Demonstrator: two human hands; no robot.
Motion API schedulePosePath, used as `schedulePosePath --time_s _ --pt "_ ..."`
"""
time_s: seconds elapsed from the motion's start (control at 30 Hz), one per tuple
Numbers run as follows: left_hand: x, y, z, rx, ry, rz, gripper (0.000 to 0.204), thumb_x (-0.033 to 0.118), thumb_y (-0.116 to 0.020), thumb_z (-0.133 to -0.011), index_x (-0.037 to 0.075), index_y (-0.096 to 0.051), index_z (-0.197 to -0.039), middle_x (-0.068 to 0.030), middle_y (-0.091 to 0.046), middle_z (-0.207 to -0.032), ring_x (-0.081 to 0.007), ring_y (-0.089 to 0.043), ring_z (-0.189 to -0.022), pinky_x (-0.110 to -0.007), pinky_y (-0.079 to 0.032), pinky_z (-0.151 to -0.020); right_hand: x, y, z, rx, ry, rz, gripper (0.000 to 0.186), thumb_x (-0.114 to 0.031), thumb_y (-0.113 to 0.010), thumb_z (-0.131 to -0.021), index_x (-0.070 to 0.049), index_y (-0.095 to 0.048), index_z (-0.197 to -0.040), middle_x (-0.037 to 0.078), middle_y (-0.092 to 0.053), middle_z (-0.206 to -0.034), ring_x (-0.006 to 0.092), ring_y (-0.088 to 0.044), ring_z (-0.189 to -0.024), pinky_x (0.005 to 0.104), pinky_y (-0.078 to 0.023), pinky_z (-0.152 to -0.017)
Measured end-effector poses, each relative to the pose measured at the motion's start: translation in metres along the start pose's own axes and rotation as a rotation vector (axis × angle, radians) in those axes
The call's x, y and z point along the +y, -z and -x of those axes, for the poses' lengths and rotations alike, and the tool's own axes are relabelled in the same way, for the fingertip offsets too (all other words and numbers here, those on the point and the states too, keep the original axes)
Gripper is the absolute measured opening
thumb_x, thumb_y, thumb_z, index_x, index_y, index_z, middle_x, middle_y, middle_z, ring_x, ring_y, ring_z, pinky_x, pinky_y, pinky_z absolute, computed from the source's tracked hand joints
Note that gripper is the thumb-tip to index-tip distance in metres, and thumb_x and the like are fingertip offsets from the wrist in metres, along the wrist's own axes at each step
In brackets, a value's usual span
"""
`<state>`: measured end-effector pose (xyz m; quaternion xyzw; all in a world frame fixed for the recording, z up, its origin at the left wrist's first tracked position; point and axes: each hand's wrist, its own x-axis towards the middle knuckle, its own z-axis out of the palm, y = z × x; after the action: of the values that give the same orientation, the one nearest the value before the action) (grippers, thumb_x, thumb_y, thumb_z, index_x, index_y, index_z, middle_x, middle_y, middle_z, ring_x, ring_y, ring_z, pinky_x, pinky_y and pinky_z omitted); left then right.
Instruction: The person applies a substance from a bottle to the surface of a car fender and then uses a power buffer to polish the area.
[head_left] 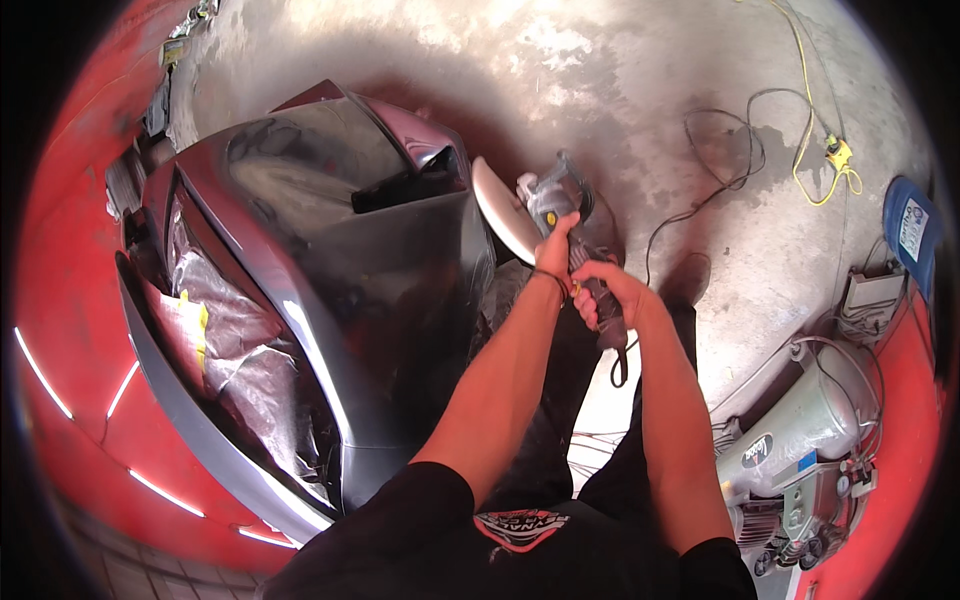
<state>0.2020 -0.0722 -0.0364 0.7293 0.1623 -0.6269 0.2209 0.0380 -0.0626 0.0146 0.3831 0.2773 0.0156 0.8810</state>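
Note:
Both of my hands are closed round a grey and black power polisher (549, 203) with a wide, pale round pad (503, 208). My left hand (553, 252) grips its body just behind the head. Behind it, my right hand (618, 288) wraps round the rear handle, where the cord leaves. The pad stands tilted on edge beside the corner of a dark, glossy car body (400, 300); whether it touches the panel I cannot tell. Crumpled plastic sheeting (240, 350) fills an opening in the car's left side.
A black cord (690, 212) loops over the concrete floor (640, 90) toward a yellow extension cord (805, 110) with a yellow connector (838, 153). At the right stand a silver air compressor tank (800, 420) and a blue container (910, 235). Red walls (70, 250) flank both sides.

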Motion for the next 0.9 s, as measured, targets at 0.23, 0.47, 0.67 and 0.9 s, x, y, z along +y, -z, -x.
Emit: schedulePosePath --time_s 0.23,0.47,0.67,0.9 --pt "0.035 -0.038 0.029 0.062 -0.073 -0.169 0.062 0.035 -0.089 -0.084 -0.006 -0.07 -0.125 -0.0144 -0.075 -0.104 -0.0285 -0.074 -0.083 -0.046 -0.06 -0.077 -0.007 -0.006 0.003 0.012 0.139 0.058 0.02 -0.026 -0.075 -0.094 -0.01 -0.063 -0.095 -0.004 -0.057 -0.072 0.0088 -0.054 -0.058 0.0292 -0.048 -0.057" --pt "-0.003 0.023 0.03 0.353 -0.125 -0.763 0.075 0.053 -0.088 -0.075 -0.01 -0.078 -0.115 -0.019 -0.08 -0.108 -0.0282 -0.079 -0.094 -0.041 -0.06 -0.086 0.066 0.027 -0.04 -0.327 0.055 -0.126 0.019 -0.033 -0.069 -0.096 -0.016 -0.063 -0.089 -0.008 -0.053 -0.072 0.0079 -0.052 -0.059 0.03 -0.047 -0.06" --pt "-0.036 0.023 0.065 0.47 -0.092 -0.954 0.088 0.067 -0.083 -0.072 -0.008 -0.08 -0.119 -0.0231 -0.081 -0.119 -0.0303 -0.079 -0.112 -0.039 -0.058 -0.1 0.1 0.064 -0.038 -0.408 0.019 -0.14 0.02 -0.035 -0.065 -0.098 -0.016 -0.063 -0.092 -0.009 -0.051 -0.072 0.0071 -0.051 -0.059 0.0297 -0.047 -0.061" --pt "-0.067 0.02 0.114 0.442 -0.177 -0.9 0.08 0.062 -0.084 -0.075 -0.008 -0.082 -0.113 -0.0203 -0.082 -0.109 -0.0267 -0.08 -0.102 -0.038 -0.06 -0.094 0.139 0.08 -0.01 -0.483 0.045 -0.081 0.023 -0.034 -0.065 -0.097 -0.014 -0.061 -0.086 -0.009 -0.05 -0.072 0.0075 -0.05 -0.059 0.0301 -0.047 -0.061"
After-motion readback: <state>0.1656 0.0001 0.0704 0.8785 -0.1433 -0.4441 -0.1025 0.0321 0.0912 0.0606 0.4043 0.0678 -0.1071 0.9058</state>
